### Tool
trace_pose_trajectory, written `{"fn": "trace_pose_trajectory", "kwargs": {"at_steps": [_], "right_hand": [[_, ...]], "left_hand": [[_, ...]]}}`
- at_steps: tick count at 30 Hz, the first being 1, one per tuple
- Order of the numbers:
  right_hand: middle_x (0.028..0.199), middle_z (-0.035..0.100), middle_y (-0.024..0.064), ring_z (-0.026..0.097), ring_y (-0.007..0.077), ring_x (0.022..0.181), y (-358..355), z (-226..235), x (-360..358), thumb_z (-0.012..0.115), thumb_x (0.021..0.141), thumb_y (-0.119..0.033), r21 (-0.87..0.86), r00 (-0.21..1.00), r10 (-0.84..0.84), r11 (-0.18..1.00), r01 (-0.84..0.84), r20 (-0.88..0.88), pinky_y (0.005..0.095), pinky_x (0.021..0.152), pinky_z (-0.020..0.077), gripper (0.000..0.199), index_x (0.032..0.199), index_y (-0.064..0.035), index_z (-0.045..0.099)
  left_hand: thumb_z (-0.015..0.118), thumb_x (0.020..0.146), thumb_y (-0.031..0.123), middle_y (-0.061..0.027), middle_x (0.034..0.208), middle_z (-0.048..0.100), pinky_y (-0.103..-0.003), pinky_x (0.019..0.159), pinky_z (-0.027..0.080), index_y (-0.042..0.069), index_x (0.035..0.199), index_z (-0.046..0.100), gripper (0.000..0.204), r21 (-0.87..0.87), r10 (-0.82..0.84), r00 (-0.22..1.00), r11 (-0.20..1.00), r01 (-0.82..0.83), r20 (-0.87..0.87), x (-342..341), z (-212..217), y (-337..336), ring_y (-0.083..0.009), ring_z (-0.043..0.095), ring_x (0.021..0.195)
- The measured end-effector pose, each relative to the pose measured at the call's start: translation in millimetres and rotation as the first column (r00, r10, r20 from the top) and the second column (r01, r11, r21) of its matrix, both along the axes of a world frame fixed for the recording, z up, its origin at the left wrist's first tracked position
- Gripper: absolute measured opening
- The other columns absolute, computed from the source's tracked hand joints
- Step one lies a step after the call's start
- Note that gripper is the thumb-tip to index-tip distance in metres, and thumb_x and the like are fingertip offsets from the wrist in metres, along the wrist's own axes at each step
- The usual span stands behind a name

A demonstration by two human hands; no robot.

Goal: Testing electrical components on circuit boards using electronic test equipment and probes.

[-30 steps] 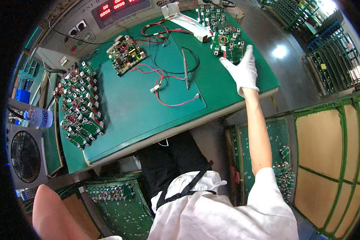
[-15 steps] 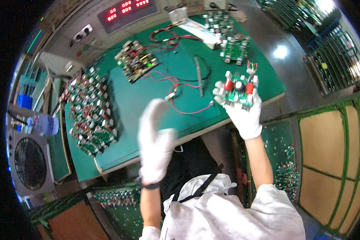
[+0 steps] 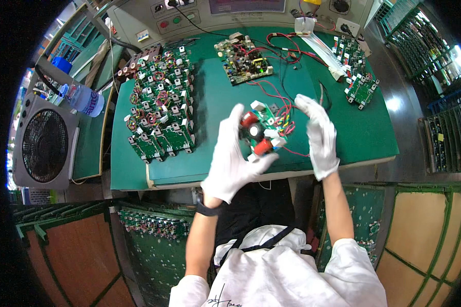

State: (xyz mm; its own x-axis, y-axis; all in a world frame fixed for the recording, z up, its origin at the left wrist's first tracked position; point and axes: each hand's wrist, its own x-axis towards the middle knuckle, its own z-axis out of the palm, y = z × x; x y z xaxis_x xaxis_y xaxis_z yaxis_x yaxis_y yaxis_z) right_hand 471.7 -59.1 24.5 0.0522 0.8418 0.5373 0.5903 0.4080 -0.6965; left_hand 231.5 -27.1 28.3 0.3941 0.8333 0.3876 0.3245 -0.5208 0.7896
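Note:
Both my hands wear white gloves. My left hand (image 3: pixel 231 162) grips a green circuit board (image 3: pixel 265 128) by its near left side, thumb under the lower edge and fingers up along the left. The board is tilted above the front of the table and carries red and black round parts, white blocks and a bundle of coloured wires. My right hand (image 3: pixel 321 140) is apart from the board, just to its right, with fingers stretched upward and nothing in them. Beyond the board, red leads (image 3: pixel 276 92) run over the mat toward another populated circuit board (image 3: pixel 242 59).
Rows of green circuit boards (image 3: pixel 161 105) fill the table's left side. More boards (image 3: pixel 361 91) stand at the far right by a white bar (image 3: pixel 322 55). A grey fan (image 3: pixel 42 143) and a plastic bottle (image 3: pixel 84 98) are off to the left. The table's front edge (image 3: pixel 189 182) lies before me.
The circuit board has passed from my right hand to my left and moved toward the middle. My right hand has let go. The whole view has turned leftward.

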Motion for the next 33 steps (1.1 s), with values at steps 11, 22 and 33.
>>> {"fn": "trace_pose_trajectory", "kwargs": {"at_steps": [11,22,33], "right_hand": [[0.122,0.069,0.0085,0.062,0.0275,0.121,45.6,-36.8,27.8,0.072,0.090,-0.027,-0.036,0.740,0.045,0.999,-0.028,0.671,0.0416,0.107,0.0464,0.022,0.107,-0.0132,0.074],[0.128,0.069,0.0121,0.060,0.0270,0.129,57.1,-17.0,42.9,0.067,0.099,-0.011,-0.131,0.963,0.254,0.961,-0.242,0.086,0.0379,0.109,0.0460,0.019,0.115,-0.0030,0.073],[0.104,0.072,0.0137,0.065,0.0323,0.104,92.2,14.1,35.7,0.070,0.095,-0.021,-0.262,0.775,0.495,0.868,-0.422,0.393,0.0405,0.093,0.0518,0.020,0.103,-0.0031,0.073]], "left_hand": [[0.089,0.071,0.031,-0.0238,0.132,0.056,-0.049,0.110,0.042,0.001,0.152,0.040,0.100,0.197,-0.031,0.876,0.970,0.142,-0.481,-28.9,-19.0,69.1,-0.0432,0.051,0.127],[0.090,0.074,0.030,-0.0174,0.137,0.058,-0.055,0.113,0.041,0.011,0.106,0.075,0.040,0.434,0.227,0.925,0.898,-0.077,-0.306,12.2,-26.6,31.6,-0.0441,0.050,0.133],[0.086,0.075,0.024,-0.0113,0.127,0.064,-0.059,0.113,0.039,0.013,0.092,0.073,0.024,0.440,0.288,0.927,0.884,-0.160,-0.242,37.5,-49.4,32.7,-0.0351,0.056,0.128]]}}
